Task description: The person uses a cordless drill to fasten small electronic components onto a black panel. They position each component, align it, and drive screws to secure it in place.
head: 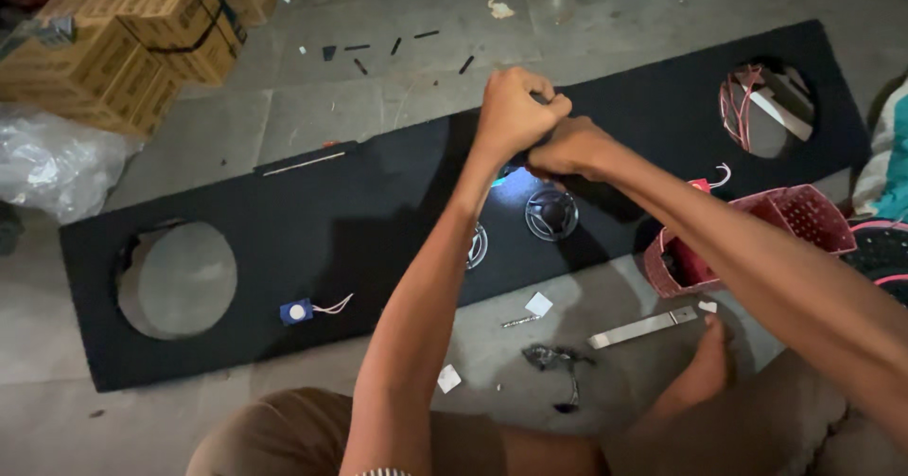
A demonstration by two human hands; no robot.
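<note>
1. A grey concrete floor (pixel 378 107) carries a long black felt-covered panel (pixel 312 220) with 2 round cut-outs, 1 near each end.
2. Stacked cardboard boxes (pixel 123 31) and a crumpled clear plastic bag (pixel 52 159) lie at the far left.
3. A maroon perforated basket (pixel 757 235) lies tipped beside the panel's right part.
4. A flat metal strip (pixel 643 326), a small white square (pixel 539 304) and a dark tangled scrap (pixel 556 358) lie on bare floor near the panel's front edge.
5. Short black offcuts (pixel 397 48) are scattered beyond the panel.

Both forearms reach forward and meet at the centre. The left hand (pixel 515 109) is curled into a tight fist, and the right hand (pixel 570 148), also clenched, presses against it from below.
</note>
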